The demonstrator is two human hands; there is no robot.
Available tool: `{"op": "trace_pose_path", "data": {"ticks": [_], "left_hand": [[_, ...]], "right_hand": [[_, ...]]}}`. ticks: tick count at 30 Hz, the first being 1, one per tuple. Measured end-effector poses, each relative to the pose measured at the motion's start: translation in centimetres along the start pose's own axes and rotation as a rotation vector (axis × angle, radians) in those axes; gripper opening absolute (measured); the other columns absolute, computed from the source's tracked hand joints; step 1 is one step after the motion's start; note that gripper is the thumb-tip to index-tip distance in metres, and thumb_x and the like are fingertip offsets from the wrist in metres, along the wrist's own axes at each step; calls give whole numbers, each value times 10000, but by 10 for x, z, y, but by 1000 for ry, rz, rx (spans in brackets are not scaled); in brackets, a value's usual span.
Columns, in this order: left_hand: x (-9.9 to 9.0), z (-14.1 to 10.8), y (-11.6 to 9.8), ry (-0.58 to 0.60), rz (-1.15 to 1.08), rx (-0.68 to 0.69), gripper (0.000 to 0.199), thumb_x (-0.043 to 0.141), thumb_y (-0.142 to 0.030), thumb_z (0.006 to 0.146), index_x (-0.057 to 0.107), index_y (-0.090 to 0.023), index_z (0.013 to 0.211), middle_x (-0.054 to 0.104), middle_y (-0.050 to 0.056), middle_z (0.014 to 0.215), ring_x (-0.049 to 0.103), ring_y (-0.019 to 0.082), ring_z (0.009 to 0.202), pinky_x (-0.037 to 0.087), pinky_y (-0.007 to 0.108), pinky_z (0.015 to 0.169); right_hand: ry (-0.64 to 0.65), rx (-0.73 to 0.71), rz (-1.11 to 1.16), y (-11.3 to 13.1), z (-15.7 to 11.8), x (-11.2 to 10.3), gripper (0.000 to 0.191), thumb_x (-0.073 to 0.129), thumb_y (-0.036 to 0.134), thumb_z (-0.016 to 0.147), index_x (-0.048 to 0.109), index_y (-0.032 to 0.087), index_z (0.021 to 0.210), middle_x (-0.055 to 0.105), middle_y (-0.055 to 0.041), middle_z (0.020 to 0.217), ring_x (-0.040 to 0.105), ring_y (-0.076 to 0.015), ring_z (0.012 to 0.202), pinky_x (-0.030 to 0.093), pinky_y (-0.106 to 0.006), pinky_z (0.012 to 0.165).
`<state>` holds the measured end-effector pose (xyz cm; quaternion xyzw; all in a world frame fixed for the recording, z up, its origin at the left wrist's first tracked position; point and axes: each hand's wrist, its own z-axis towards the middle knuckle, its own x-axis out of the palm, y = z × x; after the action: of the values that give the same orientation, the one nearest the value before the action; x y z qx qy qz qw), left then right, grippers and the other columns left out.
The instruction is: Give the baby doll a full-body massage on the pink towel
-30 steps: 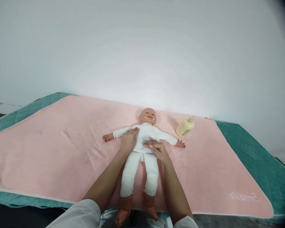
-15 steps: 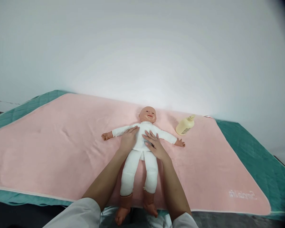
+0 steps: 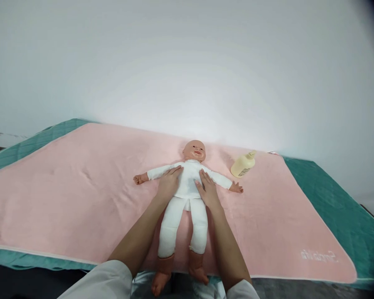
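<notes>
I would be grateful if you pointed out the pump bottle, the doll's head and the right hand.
Pump bottle (image 3: 242, 166): head view, bottle's body.
Doll's head (image 3: 194, 150): head view, mid-face.
Right hand (image 3: 209, 192): head view, back of hand.

Right hand (image 3: 208, 189): slid from across the belly, over the middle of the chest, to the right side of the doll (image 3: 190, 176)
Right fingers: first pointing sideways, then slanted, now up toward the shoulder
Grey patch (image 3: 192, 187): more uncovered

Beneath the fingers (image 3: 205, 175) lies matt white cloth on the doll (image 3: 187, 182); beyond them, its bare head (image 3: 194, 150) looks smooth, faintly glossy plastic.
</notes>
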<state>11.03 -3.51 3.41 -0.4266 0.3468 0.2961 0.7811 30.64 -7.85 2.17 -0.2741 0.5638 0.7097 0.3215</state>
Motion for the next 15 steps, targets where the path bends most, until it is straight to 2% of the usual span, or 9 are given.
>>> {"op": "trace_pose_path", "data": {"ticks": [3, 7, 12, 13, 15], "left_hand": [[1, 1, 3, 1, -48, -6, 518, 376, -23, 806, 588, -178, 1251, 579, 34, 1340, 534, 210, 1214, 406, 402, 1084], [-2, 2, 7, 3, -148, -19, 464, 362, -69, 845, 598, -171, 1231, 587, 37, 1329, 529, 199, 1220, 395, 405, 1097], [-21, -1, -8, -69, -365, -39, 350, 445, -318, 924, 610, -202, 1210, 652, 51, 1212, 568, 220, 1159, 437, 413, 1045], [-26, -3, -13, -46, -446, -22, 347, 459, -363, 924, 627, -204, 1182, 663, 49, 1189, 581, 221, 1141, 447, 403, 1032], [-33, -6, -22, 81, -605, 29, 340, 470, -415, 920, 681, -197, 1072, 699, 45, 1105, 624, 222, 1068, 480, 383, 987]], "right_hand": [[-95, 13, -65, -2, 0, 1, 573, 336, 492, 958, 471, 144, 1394, 411, -93, 1479, 350, -279, 1382, 276, -477, 1139], [-164, 25, -147, -7, 0, 1, 536, 313, 440, 966, 569, 112, 1304, 471, -106, 1436, 440, -289, 1293, 336, -466, 1089], [-190, 16, -166, -11, 1, 1, 491, 295, 338, 964, 615, 93, 1243, 529, -124, 1382, 484, -271, 1251, 370, -450, 1058], [-192, 13, -160, -11, 1, 1, 485, 300, 326, 961, 619, 88, 1238, 536, -127, 1375, 490, -270, 1247, 373, -447, 1057], [-199, 13, -147, -11, 2, 0, 475, 314, 315, 957, 627, 82, 1226, 551, -128, 1359, 504, -269, 1233, 377, -442, 1059]]}}
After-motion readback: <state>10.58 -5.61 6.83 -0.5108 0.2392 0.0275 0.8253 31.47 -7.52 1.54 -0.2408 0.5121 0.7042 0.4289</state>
